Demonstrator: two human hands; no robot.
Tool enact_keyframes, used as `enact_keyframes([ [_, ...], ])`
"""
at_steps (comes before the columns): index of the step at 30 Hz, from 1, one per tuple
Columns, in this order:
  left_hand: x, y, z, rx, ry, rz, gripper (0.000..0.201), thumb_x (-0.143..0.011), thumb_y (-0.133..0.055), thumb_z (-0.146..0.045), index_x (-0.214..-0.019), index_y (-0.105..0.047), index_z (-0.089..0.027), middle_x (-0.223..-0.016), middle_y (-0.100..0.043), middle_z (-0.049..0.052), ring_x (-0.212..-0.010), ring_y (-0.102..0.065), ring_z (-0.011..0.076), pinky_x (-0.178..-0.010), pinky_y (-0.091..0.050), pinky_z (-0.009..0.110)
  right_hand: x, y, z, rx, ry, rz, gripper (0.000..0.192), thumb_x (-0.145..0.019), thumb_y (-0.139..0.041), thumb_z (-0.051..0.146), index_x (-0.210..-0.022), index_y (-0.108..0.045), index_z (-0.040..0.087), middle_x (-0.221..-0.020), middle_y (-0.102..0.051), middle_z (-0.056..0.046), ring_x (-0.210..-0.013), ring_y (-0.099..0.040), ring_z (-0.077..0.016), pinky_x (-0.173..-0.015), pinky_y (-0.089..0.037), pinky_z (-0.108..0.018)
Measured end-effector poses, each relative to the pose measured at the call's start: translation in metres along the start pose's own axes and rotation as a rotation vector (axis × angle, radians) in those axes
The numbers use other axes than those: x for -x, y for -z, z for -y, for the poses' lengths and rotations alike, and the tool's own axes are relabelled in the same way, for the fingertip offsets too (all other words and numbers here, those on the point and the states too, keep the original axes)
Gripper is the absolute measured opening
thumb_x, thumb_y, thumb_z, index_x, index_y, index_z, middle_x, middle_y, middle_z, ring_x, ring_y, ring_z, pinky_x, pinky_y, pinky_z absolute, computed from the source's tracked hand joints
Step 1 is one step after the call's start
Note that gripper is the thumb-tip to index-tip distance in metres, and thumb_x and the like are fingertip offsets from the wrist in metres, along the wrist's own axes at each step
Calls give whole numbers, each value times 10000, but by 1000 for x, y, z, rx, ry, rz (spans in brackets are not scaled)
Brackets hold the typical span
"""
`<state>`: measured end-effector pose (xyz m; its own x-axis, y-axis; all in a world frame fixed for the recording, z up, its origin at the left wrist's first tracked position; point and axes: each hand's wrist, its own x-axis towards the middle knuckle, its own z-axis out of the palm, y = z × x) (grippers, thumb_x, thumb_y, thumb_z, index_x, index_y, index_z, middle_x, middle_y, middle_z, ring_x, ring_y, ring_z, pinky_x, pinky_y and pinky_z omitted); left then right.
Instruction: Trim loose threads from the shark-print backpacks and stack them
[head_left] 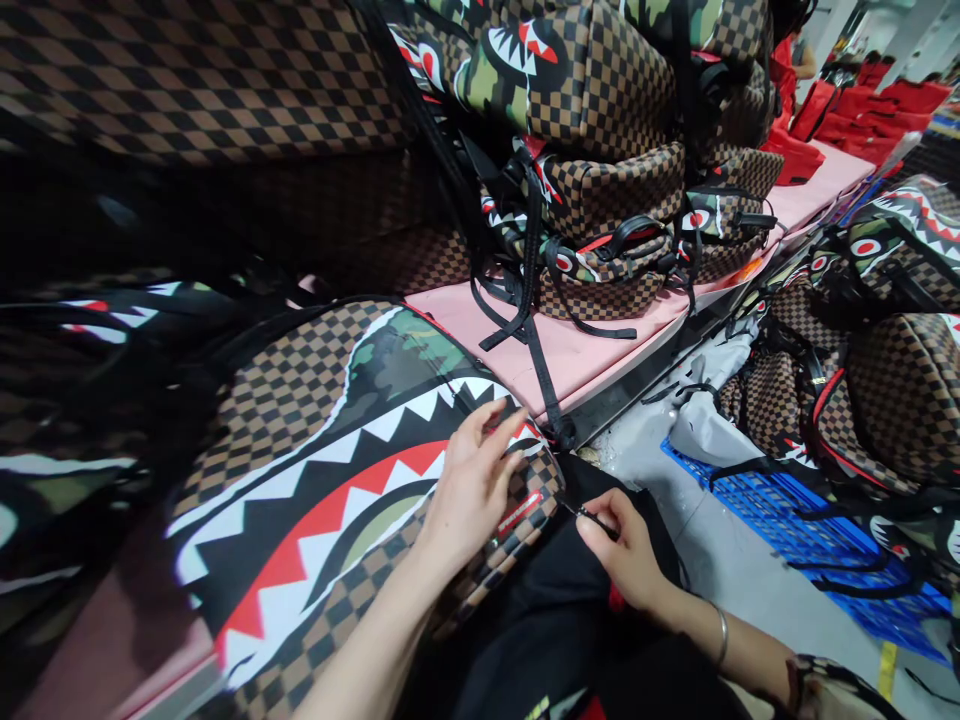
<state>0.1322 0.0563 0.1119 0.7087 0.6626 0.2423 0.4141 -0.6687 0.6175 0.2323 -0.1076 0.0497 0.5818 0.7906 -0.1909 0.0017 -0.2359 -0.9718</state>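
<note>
A brown checkered backpack (315, 470) printed with a shark mouth, white teeth and camouflage lies on the pink table's (570, 350) near edge. My left hand (472, 480) rests on its right end, fingers spread beside a small red label. My right hand (626, 550) sits just right of the bag over black fabric (555, 610) in my lap, pinching a small dark zipper pull (592, 518) between thumb and finger. A bangle circles that wrist.
A tall stack of the same backpacks (600, 150) with dangling black straps stands on the table behind. More bags (885, 380) pile up on the right over a blue plastic crate (825, 540). Red items (862, 110) lie far back.
</note>
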Motion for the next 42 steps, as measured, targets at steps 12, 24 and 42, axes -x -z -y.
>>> enact_keyframes([
  [12,-8,-6,3,44,-63,323,205,-772,-492,-266,-607,-594,-198,-954,-617,67,-918,-550,217,-836,-433,395,-2,-11,18,118,38,66,128,-770,-549,301,-815,-489,197,-502,-384,85,-445,-354,-80,-448,-237,-207],
  [24,7,22,17,88,399,-59,308,-787,-471,-465,-744,-615,-196,-838,-668,49,-774,-610,212,-728,-472,338,-8,-10,4,-432,-152,125,277,-747,-587,454,-754,-479,199,-488,-282,107,-391,-228,-46,-390,-185,-185],
  [42,79,3,3,47,436,-100,301,-801,-453,-384,-596,-596,-217,-1030,-591,61,-992,-475,269,-878,-371,456,26,-36,16,-778,-589,725,378,-738,-600,539,-817,-481,189,-586,-395,67,-406,-326,-54,-430,-289,-200],
])
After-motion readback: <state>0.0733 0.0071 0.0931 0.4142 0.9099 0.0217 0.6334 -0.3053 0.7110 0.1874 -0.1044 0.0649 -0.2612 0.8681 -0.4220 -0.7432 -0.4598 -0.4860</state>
